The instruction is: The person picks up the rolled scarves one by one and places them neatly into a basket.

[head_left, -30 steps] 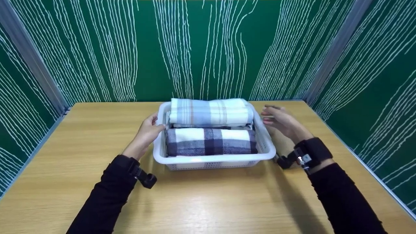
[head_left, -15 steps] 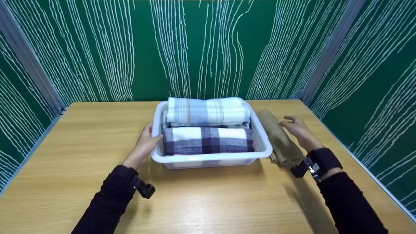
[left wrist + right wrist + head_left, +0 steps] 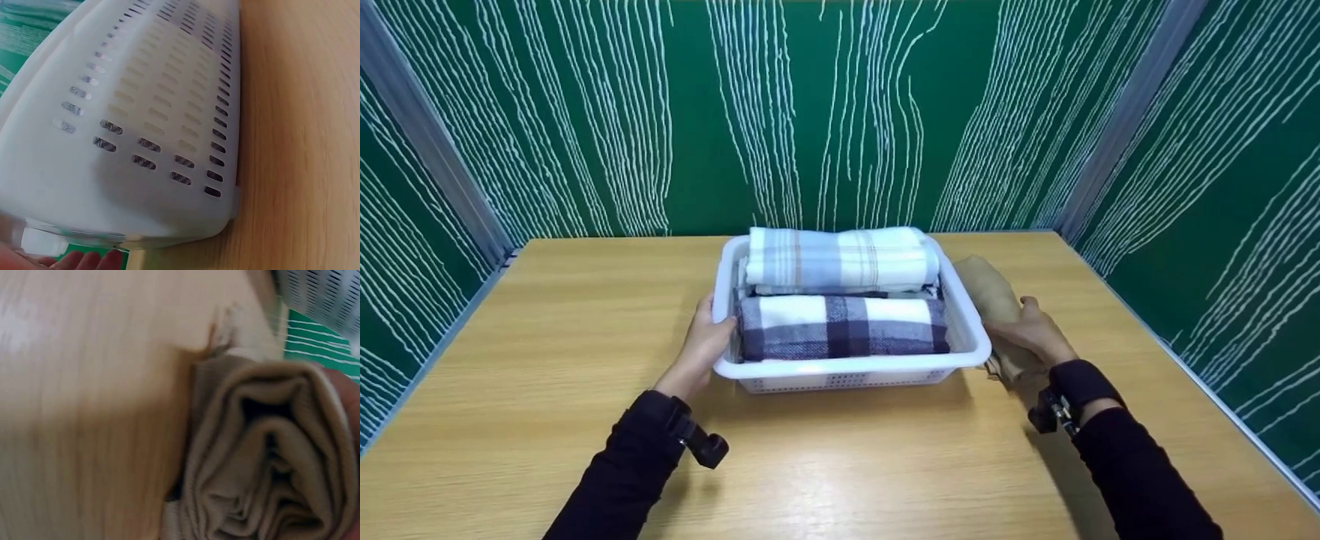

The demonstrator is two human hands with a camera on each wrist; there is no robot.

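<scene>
A white plastic basket point(image 3: 851, 367) with slotted walls stands mid-table, holding rolled cloths. In front lies a dark purple-and-white checked cloth point(image 3: 851, 328); behind it, a pale blue-and-white plaid cloth point(image 3: 840, 259) rises above the rim. My left hand point(image 3: 703, 347) holds the basket's left side, thumb at the rim. The left wrist view shows fingertips point(image 3: 84, 262) past the basket's corner. To the right of the basket lies a tan rolled cloth point(image 3: 984, 289), gripped from above by my right hand point(image 3: 1033, 331). Its spiral end fills much of the right wrist view.
The wooden table point(image 3: 825, 465) extends around the basket. A green wall point(image 3: 697, 150) with white wavy lines stands behind its far edge, and similar panels flank both sides. Wrist cameras point(image 3: 706, 448) jut from both forearms.
My right hand drew away to the right from the basket's side, uncovering the tan cloth, then came down and took hold of it. My left hand stays at the basket, slightly lower along its side.
</scene>
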